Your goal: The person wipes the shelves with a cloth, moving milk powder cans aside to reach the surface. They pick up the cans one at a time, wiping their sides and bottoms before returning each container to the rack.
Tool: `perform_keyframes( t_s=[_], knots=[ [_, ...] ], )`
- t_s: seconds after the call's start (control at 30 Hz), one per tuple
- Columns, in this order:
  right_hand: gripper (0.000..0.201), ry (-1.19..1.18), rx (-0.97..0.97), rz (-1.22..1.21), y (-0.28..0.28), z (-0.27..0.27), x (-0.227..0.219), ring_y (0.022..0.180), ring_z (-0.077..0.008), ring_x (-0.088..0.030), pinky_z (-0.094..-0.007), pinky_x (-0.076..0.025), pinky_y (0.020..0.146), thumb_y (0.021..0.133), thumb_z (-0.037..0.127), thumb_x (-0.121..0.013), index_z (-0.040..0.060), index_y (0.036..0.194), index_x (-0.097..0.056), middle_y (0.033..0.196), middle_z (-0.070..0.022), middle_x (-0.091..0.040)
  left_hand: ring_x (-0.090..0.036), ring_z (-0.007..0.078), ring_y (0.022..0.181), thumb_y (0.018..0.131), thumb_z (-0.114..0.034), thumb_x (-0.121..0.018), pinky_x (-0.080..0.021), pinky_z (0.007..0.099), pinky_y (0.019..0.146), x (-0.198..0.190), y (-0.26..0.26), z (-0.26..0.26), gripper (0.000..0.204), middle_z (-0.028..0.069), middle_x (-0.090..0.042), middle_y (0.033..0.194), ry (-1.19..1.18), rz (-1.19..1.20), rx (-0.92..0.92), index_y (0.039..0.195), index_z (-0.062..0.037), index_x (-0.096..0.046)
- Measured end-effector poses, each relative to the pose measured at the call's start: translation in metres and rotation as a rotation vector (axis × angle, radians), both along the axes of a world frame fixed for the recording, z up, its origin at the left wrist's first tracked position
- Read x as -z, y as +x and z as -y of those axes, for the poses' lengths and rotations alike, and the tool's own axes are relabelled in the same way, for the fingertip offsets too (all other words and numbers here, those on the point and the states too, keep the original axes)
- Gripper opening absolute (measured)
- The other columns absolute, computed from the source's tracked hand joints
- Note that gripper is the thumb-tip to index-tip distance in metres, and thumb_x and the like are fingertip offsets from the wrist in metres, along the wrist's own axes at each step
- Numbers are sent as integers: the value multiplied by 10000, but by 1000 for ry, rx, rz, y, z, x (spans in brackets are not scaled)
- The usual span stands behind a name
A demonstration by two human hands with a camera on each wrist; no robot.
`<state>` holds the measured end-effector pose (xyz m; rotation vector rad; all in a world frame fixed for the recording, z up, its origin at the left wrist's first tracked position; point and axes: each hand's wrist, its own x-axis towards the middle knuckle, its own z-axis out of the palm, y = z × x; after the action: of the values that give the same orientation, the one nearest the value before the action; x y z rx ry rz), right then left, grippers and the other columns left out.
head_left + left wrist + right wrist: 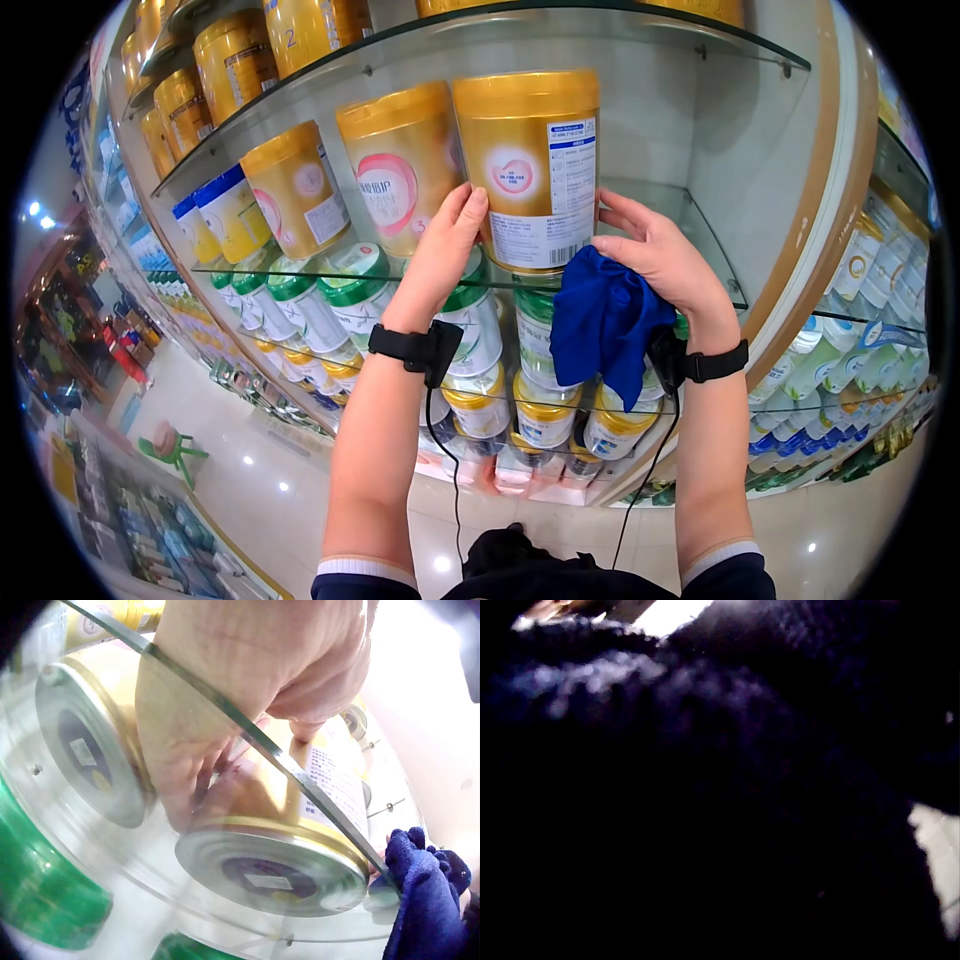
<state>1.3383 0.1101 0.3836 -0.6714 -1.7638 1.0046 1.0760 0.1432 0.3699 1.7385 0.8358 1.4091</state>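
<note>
A gold can of milk powder (522, 205) stands at the front of a glass shelf, turned so that its barcode and printed panel show. My left hand (450, 245) grips its left side, with the thumb on the front and the fingers reaching behind. From below, the left wrist view shows the can's metal base (274, 874) over the glass, with the left hand (247, 675) around its side. At the can's right side, my right hand (660, 255) touches it with its fingers and holds a blue cloth (610, 320) that hangs down. Dark cloth covers most of the right wrist view.
Another gold can (395, 185) with a pink ring stands close on the left, a third gold can (295, 190) beyond it. The glass shelf edge (225, 712) runs before the cans. Green-lidded cans (360, 285) fill the shelf below. A wooden side panel (800, 200) rises at right.
</note>
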Motion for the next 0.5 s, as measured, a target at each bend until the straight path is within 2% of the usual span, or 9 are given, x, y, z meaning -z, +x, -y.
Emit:
perform_keyframes(
  t_s=[0.1, 0.2, 0.33, 0.5],
  knots=[
    [710, 1, 5, 8, 0, -1, 1, 1356, -255, -393, -354, -337, 1099, 879, 139, -656, -78, 1458, -306, 1445, -192, -429, -497, 119, 929, 987, -476, -508, -412, 259, 850, 6, 1, -6, 696, 54, -575, 1085, 11, 53, -52, 1405, 66, -379],
    [716, -13, -21, -1, 0, -2, 0, 1373, -288, -371, -373, -314, 1116, 873, 156, -675, -107, 1435, -317, 1445, -227, -416, -506, 116, 1006, 985, -460, -523, -409, 254, 897, 1, 2, -2, 707, 62, -571, 1133, -15, 47, -57, 1414, 77, -359],
    [704, -23, 18, 19, 3, 3, -1, 1369, -282, -376, -369, -316, 1113, 873, 146, -673, -97, 1435, -327, 1442, -214, -426, -511, 130, 1125, 989, -439, -528, -395, 262, 967, -2, 2, 5, 682, 75, -565, 1228, -37, 42, -16, 1414, 69, -363],
    [692, -23, -16, 2, 0, 1, -2, 1370, -275, -373, -364, -322, 1107, 874, 145, -671, -79, 1438, -340, 1434, -197, -440, -505, 149, 1165, 986, -443, -532, -388, 274, 989, -2, 7, 6, 678, 95, -555, 1269, -29, 78, -17, 1407, 65, -377]
  ],
)
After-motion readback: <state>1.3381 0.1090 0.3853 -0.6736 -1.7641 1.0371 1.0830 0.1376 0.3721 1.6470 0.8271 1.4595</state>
